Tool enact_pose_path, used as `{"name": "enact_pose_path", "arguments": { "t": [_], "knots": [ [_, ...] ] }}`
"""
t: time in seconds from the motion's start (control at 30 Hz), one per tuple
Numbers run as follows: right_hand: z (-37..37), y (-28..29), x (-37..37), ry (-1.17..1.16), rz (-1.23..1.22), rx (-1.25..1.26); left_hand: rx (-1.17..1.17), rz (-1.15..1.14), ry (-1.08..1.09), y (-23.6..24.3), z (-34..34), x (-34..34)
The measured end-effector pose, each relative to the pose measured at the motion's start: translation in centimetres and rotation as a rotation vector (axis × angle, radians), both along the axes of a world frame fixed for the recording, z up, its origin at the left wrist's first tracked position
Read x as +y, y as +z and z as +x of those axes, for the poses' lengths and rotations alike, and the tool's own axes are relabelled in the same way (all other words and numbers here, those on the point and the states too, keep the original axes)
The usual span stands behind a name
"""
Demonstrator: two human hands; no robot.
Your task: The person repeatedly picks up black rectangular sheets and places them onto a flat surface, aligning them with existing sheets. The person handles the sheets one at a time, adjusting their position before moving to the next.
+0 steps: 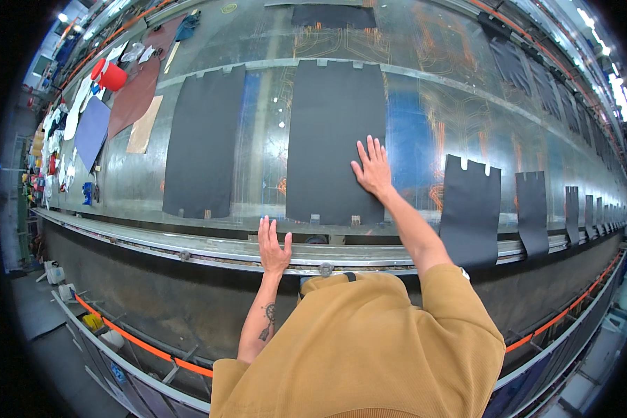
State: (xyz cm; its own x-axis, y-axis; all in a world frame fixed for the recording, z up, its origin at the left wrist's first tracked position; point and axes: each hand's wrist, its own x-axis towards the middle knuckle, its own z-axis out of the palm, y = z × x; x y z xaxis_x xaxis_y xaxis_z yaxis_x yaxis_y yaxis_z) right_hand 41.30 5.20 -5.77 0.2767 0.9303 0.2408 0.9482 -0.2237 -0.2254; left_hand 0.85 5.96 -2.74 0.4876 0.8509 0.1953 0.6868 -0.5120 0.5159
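A black rectangular sheet (327, 132) lies flat on the long table in front of me, with notches at its ends. On its right part rests my right hand (374, 167), fingers stretched out and nothing held. My left hand (273, 247) is open over the metal rail (209, 259) at the table's near edge, just left of the sheet's lower corner. To the left a second black sheet (203, 143) lies flat, apart from both hands. Another black sheet (470, 209) hangs over the near edge on the right.
More black sheets (531, 209) hang along the near edge into the distance. A red bucket (109, 74), a brown piece (134, 97) and a purple piece (93, 132) sit at the left. Behind me runs an orange rail (146, 345). Further dark sheets (512, 63) lie beyond.
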Motion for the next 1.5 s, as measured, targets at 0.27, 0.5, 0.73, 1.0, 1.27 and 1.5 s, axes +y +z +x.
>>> {"name": "enact_pose_path", "arguments": {
  "t": [0.27,0.5,0.73,1.0,1.27,1.5],
  "knots": [
    [-12.5,1.9,-12.1,0.042,-0.149,0.094,-0.044,-0.009,0.081,-2.6,1.7,1.0],
    [-11.8,4.9,-24.1,-0.059,-0.242,0.731,0.069,0.110,-0.248,-0.5,15.8,5.1],
    [-6.1,11.8,-39.3,-0.722,0.226,0.456,0.277,0.091,-0.153,-1.5,21.7,0.4],
    [6.8,18.5,-50.8,-0.686,0.596,0.180,-0.569,-1.089,-0.797,4.4,24.2,-15.8],
    [22.1,9.5,-53.9,-0.809,0.421,0.634,-0.273,-0.844,-0.335,5.7,33.7,-28.2],
    [23.2,1.1,-62.5,-0.721,-0.139,0.769,0.055,-0.817,-0.100,3.0,34.7,-36.6]
  ]
}}
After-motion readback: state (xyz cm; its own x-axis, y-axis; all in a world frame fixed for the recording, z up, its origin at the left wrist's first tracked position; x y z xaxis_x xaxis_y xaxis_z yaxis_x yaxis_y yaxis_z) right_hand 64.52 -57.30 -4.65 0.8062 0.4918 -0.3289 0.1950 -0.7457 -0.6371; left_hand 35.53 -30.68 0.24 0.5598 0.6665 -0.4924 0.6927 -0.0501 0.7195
